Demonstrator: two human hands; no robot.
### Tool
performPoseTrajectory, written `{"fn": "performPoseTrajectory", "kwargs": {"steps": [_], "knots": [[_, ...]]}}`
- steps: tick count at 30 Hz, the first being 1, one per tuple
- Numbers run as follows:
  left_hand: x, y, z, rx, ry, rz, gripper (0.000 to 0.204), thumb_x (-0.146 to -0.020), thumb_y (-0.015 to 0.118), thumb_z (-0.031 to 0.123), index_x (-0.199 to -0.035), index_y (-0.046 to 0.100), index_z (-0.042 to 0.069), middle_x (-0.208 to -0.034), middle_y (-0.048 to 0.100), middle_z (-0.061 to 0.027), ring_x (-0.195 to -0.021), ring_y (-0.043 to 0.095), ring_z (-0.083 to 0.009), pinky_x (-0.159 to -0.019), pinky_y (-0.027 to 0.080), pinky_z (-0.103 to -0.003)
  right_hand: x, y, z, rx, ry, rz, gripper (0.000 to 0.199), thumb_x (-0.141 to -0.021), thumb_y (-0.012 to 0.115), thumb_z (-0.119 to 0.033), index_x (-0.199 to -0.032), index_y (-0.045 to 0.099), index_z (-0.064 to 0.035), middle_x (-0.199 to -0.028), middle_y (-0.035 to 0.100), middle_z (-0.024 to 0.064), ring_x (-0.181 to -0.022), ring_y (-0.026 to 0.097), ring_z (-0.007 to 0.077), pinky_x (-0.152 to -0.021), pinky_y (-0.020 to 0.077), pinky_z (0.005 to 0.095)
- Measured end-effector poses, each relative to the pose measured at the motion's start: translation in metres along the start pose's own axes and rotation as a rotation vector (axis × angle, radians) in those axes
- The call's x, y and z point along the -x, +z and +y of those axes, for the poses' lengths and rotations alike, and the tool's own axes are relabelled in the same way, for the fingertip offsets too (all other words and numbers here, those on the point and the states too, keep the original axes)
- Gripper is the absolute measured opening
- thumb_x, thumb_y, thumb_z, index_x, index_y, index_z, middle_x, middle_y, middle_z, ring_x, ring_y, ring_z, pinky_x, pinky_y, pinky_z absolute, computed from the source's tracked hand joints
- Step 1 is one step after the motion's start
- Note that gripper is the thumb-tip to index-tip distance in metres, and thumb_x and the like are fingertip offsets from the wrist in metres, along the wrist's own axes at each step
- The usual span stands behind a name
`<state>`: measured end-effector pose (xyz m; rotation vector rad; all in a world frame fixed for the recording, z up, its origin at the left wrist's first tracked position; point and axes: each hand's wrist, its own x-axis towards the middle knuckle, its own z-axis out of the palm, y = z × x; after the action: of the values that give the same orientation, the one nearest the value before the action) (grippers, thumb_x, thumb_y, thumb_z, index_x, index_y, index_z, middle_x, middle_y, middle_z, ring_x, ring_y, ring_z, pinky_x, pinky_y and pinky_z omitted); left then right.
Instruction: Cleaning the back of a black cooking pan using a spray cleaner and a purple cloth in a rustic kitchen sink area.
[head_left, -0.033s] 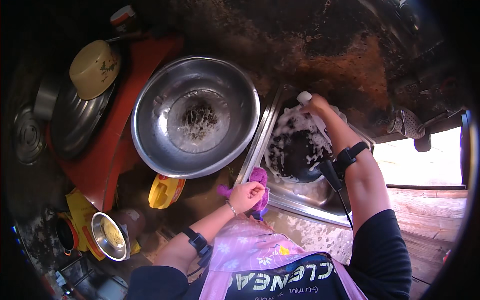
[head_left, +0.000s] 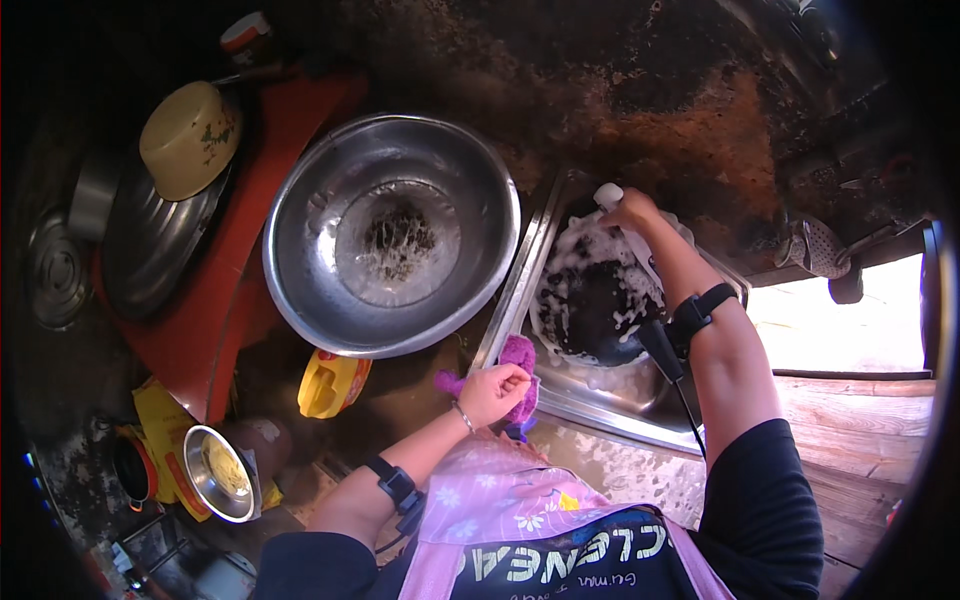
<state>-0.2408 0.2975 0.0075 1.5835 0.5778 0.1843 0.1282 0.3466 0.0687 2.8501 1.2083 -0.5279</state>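
Soapy black round pan (head_left: pixel 597 300) mid-scrub; right hand (head_left: pixel 628 210) grasps white handle (head_left: pixel 607 193) at 12 o'clock; left hand (head_left: pixel 491 392) clenches purple cloth (head_left: pixel 518 352). Next likely: cloth onto suds.

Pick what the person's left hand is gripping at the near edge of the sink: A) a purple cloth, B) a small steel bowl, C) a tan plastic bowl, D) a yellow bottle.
A: the left hand closes on a purple cloth at the rim of the sink.
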Motion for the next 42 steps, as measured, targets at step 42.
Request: {"fn": "performPoseTrajectory", "kwargs": {"steps": [42], "knots": [[-0.004, 0.009, -0.014, 0.152, 0.02, 0.025, 0.009, -0.081, 0.055, 0.007, -0.084, 0.057, -0.001, -0.072, 0.06, -0.0041, -0.063, 0.06, -0.0089, -0.058, 0.049, -0.021, 0.303, -0.068, 0.064, -1.227, -0.119, 0.59, 0.033, -0.077, 0.056, -0.018, -0.106, 0.049, -0.0042, -0.079, 0.053, 0.0022, -0.071, 0.049, 0.0071, -0.061, 0.0442, 0.0232]]}}
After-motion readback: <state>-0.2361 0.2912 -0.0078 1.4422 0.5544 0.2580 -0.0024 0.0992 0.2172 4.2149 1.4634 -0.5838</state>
